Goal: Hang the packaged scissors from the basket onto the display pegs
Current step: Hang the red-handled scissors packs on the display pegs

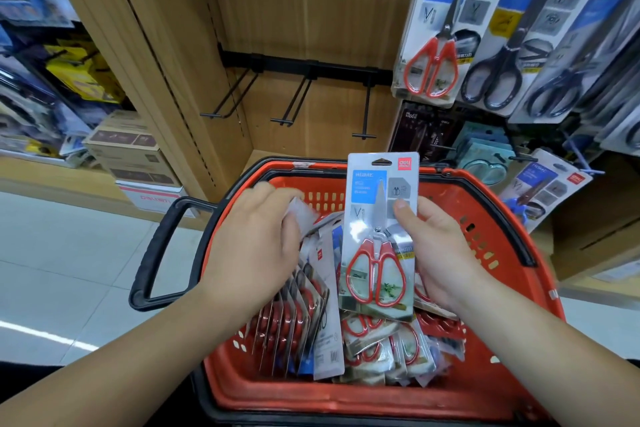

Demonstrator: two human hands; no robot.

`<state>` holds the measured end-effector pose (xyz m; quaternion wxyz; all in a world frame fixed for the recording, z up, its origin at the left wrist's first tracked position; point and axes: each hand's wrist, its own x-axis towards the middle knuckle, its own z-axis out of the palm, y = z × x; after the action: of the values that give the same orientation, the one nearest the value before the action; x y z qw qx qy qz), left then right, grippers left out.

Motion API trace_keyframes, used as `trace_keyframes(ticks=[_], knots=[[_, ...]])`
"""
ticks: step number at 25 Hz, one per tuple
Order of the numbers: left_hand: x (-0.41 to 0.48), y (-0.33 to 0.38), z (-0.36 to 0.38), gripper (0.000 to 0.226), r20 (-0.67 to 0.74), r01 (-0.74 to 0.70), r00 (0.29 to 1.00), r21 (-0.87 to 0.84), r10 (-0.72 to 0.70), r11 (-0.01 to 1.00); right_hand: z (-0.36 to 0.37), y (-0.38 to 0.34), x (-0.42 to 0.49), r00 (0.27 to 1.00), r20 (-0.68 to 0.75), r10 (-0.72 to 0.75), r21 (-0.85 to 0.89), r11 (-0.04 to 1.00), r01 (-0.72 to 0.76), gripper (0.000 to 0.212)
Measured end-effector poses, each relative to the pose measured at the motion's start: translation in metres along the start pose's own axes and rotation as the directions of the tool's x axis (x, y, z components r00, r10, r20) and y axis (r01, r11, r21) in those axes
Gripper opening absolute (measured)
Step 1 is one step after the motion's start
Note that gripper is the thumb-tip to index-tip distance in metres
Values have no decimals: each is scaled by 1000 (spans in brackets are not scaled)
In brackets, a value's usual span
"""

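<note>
Starting out: your right hand (440, 253) grips one scissors pack (379, 236) upright above the basket (491, 215); your left hand (256, 246) pinches a second pack (304, 215) inside it. Pegs (294, 100) behind it hang bare, nothing hung yet.

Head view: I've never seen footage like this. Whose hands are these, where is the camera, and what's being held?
There is no machine here. A person wears one wide-angle camera on the head, looking down at their own two bare hands. Below them is a red basket filled with packaged scissors. The right hand holds one pack upright, thumb on its front; it shows red-handled scissors. The left hand curls over the top of a row of packs standing on edge in the basket; that spot is blurred. Behind the basket, three black pegs stick out of the wooden shelf wall with nothing on them. To the right, hung scissors are already on display.
</note>
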<state>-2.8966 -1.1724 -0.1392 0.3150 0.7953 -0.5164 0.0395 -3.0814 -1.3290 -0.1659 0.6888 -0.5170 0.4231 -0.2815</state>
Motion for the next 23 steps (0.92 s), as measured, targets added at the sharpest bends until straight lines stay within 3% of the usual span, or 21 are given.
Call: trace_keyframes(ticks=[2,4,8,12,14,16,17,18,20,23], knots=[[0,8,-4,32,-112,-125,987,-64,117,990,0,0,0,1000,-17,-1,-4,1000,1,25],[-12,18,4,37,-122,-306,949,-153,289,940,0,-3,-1,999,-24,28,35,999,-27,28],[-49,25,40,31,19,-601,791,-163,612,782,-2,-14,-3,994,54,99,114,988,-104,28],[-52,25,46,29,168,-694,653,-256,738,673,-3,-11,-5,997,65,52,94,994,-58,28],[-51,25,43,31,161,-604,737,-276,656,747,-2,-15,-5,998,67,10,60,998,-14,30],[-39,26,37,42,98,-348,915,-298,391,889,-2,-22,-7,995,81,-52,40,998,48,30],[-32,27,31,48,112,-165,970,-348,215,923,-2,-24,-8,993,96,-71,36,997,68,30],[-24,29,27,50,164,13,984,-431,65,902,-1,-24,-10,990,115,-81,35,996,78,29],[-11,37,22,51,281,265,953,-584,-115,767,1,-22,-14,984,144,-101,7,995,101,29],[0,45,20,57,245,323,946,-650,-213,688,4,-22,-17,971,189,-145,-50,986,157,30]])
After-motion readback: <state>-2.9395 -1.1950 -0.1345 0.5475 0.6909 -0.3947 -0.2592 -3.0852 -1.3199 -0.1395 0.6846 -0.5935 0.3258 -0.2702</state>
